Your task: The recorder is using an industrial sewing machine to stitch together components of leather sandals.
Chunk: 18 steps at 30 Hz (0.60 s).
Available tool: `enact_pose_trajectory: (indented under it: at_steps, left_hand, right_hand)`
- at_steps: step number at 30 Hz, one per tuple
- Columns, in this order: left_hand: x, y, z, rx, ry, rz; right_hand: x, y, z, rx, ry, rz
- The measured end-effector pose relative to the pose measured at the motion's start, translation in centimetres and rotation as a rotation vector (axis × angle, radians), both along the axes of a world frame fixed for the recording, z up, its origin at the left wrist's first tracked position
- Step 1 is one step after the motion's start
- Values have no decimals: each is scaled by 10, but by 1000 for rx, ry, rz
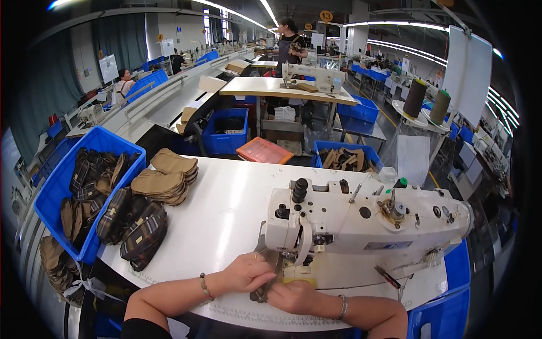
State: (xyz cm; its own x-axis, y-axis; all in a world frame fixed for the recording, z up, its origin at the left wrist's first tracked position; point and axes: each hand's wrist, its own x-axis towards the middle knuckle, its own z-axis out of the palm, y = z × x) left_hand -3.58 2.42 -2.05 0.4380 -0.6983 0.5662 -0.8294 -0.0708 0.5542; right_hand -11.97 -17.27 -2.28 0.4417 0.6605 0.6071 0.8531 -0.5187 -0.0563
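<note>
Both my hands are at the left end of a white industrial sewing machine point(355, 212), just in front of its needle area. My left hand point(247, 273) has its fingers closed on a dark fabric piece point(259, 292). Beside it, my right hand point(293, 295) pinches the same piece from the right. Most of the fabric is hidden by my fingers, so its shape cannot be told. To the left on the white table point(220, 186) lie dark plaid shoe-like pieces point(145, 231), next to stacked tan sole-shaped pieces point(164, 178).
A blue bin point(93, 254) of plaid and tan pieces stands at the table's left edge. Thread snips point(388, 278) lie right of the needle area. Two thread cones point(427, 103) stand at the right. Another bin point(372, 152) sits behind the table. A person point(289, 45) stands farther back.
</note>
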Motion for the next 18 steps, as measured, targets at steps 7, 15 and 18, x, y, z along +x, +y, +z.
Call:
enact_pose_trajectory:
  at_steps: [7,15,18]
  left_hand:
    - [-26,5,27,481,-471,338]
    - [-35,7,30,578,-507,257]
    - [-27,9,25,482,-473,229]
  right_hand:
    - [-2,-1,9,-26,-33,-58]
    - [-2,0,10,-3,-80,-116]
    - [-1,0,13,-13,-95,-117]
